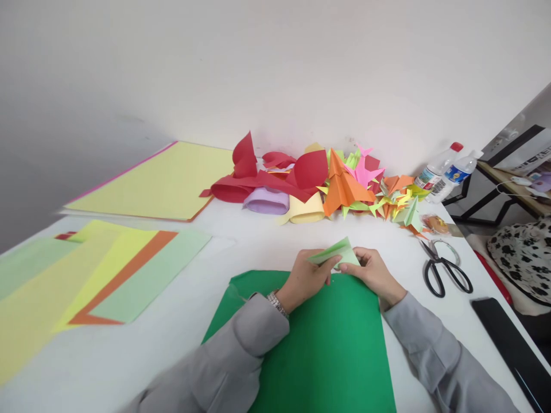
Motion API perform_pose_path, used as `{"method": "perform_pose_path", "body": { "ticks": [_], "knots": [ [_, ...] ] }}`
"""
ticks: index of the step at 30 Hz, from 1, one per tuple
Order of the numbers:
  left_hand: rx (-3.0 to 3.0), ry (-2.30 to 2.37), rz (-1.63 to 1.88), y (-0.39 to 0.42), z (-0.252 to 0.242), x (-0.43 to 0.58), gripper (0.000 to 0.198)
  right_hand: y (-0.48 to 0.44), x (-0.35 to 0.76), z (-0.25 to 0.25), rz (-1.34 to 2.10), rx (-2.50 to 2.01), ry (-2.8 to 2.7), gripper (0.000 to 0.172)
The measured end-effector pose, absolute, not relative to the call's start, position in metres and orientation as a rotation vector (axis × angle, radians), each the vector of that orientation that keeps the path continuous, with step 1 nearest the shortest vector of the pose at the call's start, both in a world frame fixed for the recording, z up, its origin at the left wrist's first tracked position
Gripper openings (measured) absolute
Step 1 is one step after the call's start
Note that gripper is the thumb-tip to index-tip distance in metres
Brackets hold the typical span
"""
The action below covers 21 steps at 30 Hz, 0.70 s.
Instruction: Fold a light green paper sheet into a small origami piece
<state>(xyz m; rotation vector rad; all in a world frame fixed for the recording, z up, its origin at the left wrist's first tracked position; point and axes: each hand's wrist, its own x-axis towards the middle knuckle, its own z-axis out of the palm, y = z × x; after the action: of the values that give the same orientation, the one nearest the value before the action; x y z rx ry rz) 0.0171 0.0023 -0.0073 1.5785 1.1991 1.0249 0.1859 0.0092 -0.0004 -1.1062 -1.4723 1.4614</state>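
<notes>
Between my two hands is a small folded piece of light green paper [338, 250], raised above the far end of a large dark green sheet [327, 338]. My left hand [306, 279] pinches its left part, thumb on top. From the right, my right hand [375, 274] grips the paper's other edge between thumb and fingers. Some of the fingers are hidden behind the paper. The dark green sheet lies flat on the white table [172, 355] under my forearms.
Folded paper shapes, among them an orange paper plane [344, 186] and red curled pieces [241, 186], are heaped by the wall. Coloured sheets [142, 275] and a yellow stack [150, 180] lie left. Scissors [445, 269], tape [447, 250], bottles [451, 175] and a black phone-like object [508, 344] are right.
</notes>
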Motion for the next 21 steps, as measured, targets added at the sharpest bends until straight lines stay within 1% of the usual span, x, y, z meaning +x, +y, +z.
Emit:
{"method": "perform_pose_path", "body": {
  "ticks": [4,10,21],
  "knots": [
    [1.644,1.166,1.117,0.0025,-0.0082,0.0173,0.045,0.0094,0.1861,-0.0019,1.426,-1.175,-1.459,0.028],
    [1.666,1.152,1.145,0.0018,-0.0081,0.0187,0.045,0.0091,0.1861,-0.0012,1.36,-1.229,-1.478,0.029],
    [1.412,1.208,1.15,0.0011,-0.0031,0.0205,0.046,0.0104,0.1831,-0.0011,1.322,-1.305,-1.328,0.028]
  ]
}}
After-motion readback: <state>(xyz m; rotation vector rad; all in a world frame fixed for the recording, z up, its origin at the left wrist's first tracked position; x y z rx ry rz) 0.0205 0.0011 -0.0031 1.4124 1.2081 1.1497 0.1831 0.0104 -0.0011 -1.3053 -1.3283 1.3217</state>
